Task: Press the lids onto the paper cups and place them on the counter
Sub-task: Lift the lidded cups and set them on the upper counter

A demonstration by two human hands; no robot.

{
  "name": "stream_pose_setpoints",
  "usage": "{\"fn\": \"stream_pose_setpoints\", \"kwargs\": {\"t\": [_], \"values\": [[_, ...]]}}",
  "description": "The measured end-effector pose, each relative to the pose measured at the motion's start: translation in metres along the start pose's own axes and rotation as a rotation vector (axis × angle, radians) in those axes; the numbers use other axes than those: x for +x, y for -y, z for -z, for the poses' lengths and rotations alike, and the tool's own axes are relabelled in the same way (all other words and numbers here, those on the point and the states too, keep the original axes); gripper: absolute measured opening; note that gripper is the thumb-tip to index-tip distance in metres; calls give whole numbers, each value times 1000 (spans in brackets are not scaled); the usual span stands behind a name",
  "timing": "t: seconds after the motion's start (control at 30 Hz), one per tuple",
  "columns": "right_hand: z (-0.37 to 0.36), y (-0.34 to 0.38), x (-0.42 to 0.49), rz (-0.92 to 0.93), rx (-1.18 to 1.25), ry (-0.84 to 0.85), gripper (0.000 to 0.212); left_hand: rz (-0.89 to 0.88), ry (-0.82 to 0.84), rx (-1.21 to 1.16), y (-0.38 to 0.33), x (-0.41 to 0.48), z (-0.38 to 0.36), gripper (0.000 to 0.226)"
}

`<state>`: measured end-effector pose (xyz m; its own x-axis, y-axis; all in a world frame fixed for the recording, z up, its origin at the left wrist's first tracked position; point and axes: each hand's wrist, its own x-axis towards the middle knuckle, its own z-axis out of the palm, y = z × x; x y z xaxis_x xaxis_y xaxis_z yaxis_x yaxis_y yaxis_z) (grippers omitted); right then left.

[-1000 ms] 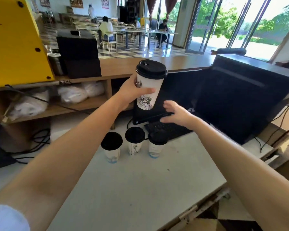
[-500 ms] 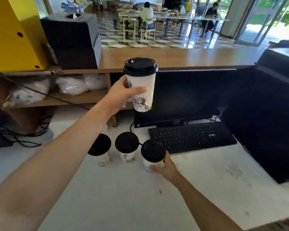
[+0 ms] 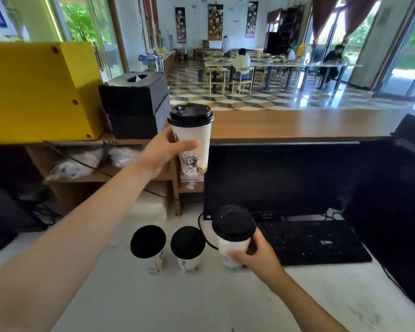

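My left hand (image 3: 164,153) grips a tall white paper cup (image 3: 194,144) with a black lid and a statue drawing, held up level with the front edge of the wooden counter (image 3: 297,127). Down on the white table (image 3: 201,303), my right hand (image 3: 256,256) is wrapped around the rightmost lidded cup (image 3: 233,238), which is raised slightly above its neighbours. Two more cups with black lids, the left cup (image 3: 149,245) and the middle cup (image 3: 187,248), stand in a row beside it.
A yellow box (image 3: 38,89) and a black box (image 3: 134,104) sit on the counter's left end. A black monitor (image 3: 285,178) and keyboard (image 3: 314,240) are behind the cups; another dark screen (image 3: 398,200) stands at right. Shelves with white bags lie under the counter.
My right hand dropped from near the monitor to the rightmost table cup and closed around it. My left hand raised its cup toward the counter edge. The view tilted upward.
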<state>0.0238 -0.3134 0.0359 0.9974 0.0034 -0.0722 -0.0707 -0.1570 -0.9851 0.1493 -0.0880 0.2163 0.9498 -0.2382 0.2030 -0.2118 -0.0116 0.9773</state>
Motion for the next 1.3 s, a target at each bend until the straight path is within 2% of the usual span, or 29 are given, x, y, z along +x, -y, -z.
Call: {"fn": "stream_pose_setpoints", "kwargs": {"t": [0.13, 0.2, 0.3, 0.43, 0.53, 0.6, 0.73, 0.87, 0.97, 1.1, 1.3], "values": [[24, 93, 23, 177, 40, -62, 46, -54, -12, -49, -36, 20, 10, 46], [35, 142, 43, 243, 57, -100, 39, -79, -24, -44, -50, 31, 13, 41], [44, 208, 81, 351, 49, -132, 47, -108, -41, -51, -65, 51, 13, 23], [39, 254, 145, 364, 31, -174, 51, -109, -98, -93, -66, 85, 15, 27], [28, 258, 192, 315, 31, -179, 59, -76, -165, -146, -55, 109, 18, 66], [22, 253, 211, 294, 32, -179, 58, -56, -202, -146, -43, 120, 20, 77], [16, 243, 244, 266, 25, -165, 62, -9, -238, -117, -16, 143, 26, 61], [20, 233, 262, 252, -20, -139, 59, -25, -227, -136, 2, 156, 25, 34], [23, 227, 268, 251, -43, -144, 54, -26, -256, -134, 10, 163, 24, 33], [25, 217, 274, 237, -63, -171, 55, 34, -334, -156, 20, 171, 25, 54], [29, 207, 277, 222, -20, -161, 60, 14, -371, -125, 34, 175, 25, 60]]}}
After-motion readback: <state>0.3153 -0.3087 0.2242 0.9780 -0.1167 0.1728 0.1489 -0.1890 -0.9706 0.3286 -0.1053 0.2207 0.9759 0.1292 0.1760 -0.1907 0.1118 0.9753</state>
